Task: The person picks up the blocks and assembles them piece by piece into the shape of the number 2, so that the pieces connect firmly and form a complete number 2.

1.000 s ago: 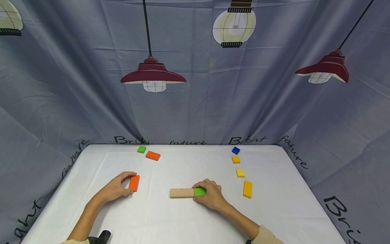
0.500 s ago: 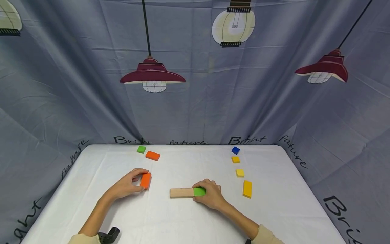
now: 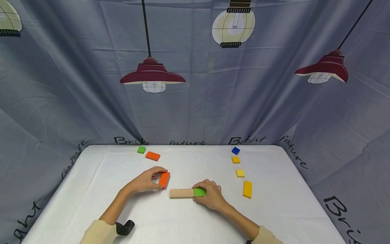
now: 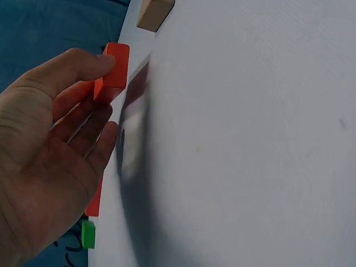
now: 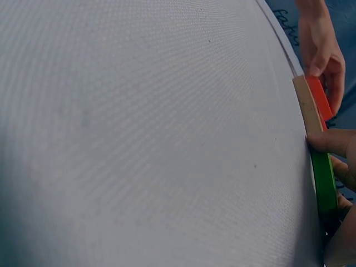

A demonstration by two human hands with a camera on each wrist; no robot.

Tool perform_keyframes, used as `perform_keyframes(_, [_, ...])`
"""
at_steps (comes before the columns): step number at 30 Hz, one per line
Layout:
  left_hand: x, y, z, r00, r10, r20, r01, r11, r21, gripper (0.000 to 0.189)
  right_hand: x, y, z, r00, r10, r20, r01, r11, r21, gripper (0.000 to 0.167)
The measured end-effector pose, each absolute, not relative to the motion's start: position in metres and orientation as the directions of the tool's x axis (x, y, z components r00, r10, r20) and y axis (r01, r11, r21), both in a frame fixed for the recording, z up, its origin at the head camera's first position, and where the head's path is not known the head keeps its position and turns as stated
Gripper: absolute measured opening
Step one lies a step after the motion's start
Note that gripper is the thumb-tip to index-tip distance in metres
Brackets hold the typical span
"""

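Observation:
My left hand [image 3: 144, 180] pinches an orange rectangular block [image 3: 164, 180] between thumb and fingers, just left of the wooden block. In the left wrist view the orange block [image 4: 115, 69] is above the cloth, its shadow falling apart from it. A plain wooden block [image 3: 181, 193] lies lengthwise at the middle of the table. Against its right end sits a green block [image 3: 199, 192], which my right hand [image 3: 211, 195] grips with thumb and fingers on opposite sides. The right wrist view shows the green block [image 5: 324, 183] in line with the wooden block [image 5: 307, 103].
At the back left of the white table [image 3: 213, 223] lie a small green block [image 3: 141, 149] and another orange block [image 3: 153, 156]. A blue block [image 3: 236, 150], two small yellow blocks [image 3: 240, 173] and a longer yellow block [image 3: 247, 189] form a loose column on the right.
My left hand has carried the orange block rightward across the table, close to the wooden block's left end. The right hand and the green block have stayed in place.

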State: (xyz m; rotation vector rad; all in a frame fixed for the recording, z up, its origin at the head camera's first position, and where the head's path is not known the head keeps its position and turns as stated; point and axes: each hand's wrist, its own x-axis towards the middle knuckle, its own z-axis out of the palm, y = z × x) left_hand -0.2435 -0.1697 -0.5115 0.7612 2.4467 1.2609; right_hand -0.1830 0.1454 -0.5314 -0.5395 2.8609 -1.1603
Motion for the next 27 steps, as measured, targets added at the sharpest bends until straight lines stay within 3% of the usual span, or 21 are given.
perform_keyframes(18, [-0.261,-0.12,-0.511,-0.757,0.653,-0.032,0.356,0.452,0.818,0.061,-0.185,0.146,-0.533,-0.947,-0.311,0.079,-0.282,0.691,-0.666,0.032])
perform_keyframes(27, [-0.264,-0.109,-0.512,-0.753,0.655,-0.065,0.352,0.484,0.801,0.058,-0.186,0.146,-0.535,-0.945,-0.315,0.089,-0.292,0.69,-0.662,0.032])
